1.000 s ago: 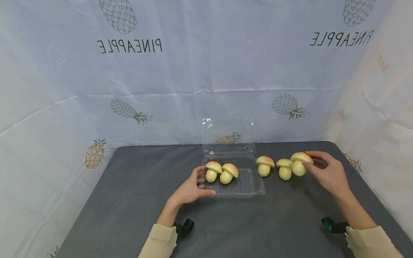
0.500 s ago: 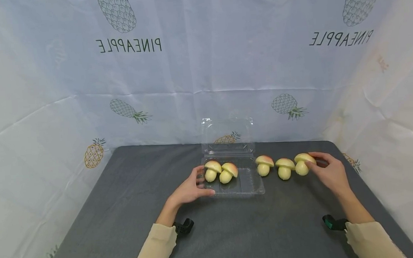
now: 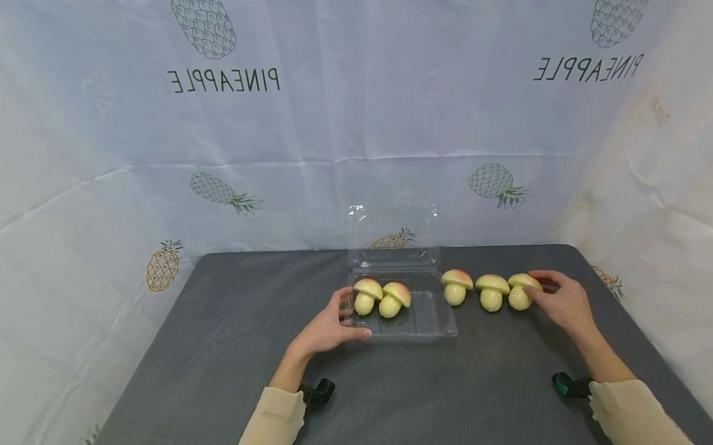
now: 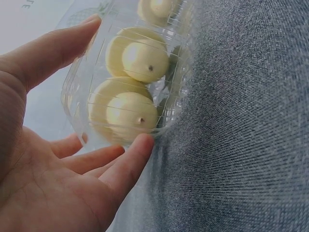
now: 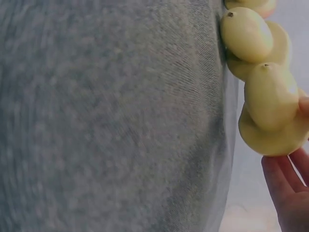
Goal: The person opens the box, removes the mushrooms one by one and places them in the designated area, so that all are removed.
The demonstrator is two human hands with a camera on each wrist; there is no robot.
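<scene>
In the head view my left hand holds the left end of an open clear plastic clamshell box, thumb on the front rim and fingers at the side wall. Two toy mushrooms, one at the far left and one beside it, lie inside. My right hand pinches a yellow-green mushroom at the right end of a row. Another mushroom lies just left of it, and a red-tinged mushroom sits by the box's right wall. In the right wrist view, thumb and fingertips touch the held mushroom.
The box's transparent lid stands raised at the back, near the cloth backdrop printed with pineapples. Everything lies on a dark grey tabletop, whose far edge runs just behind the box.
The right hand's mushroom first shifted right, away from its neighbour, then came back left and lower to sit close beside it. The left hand and box stay put.
</scene>
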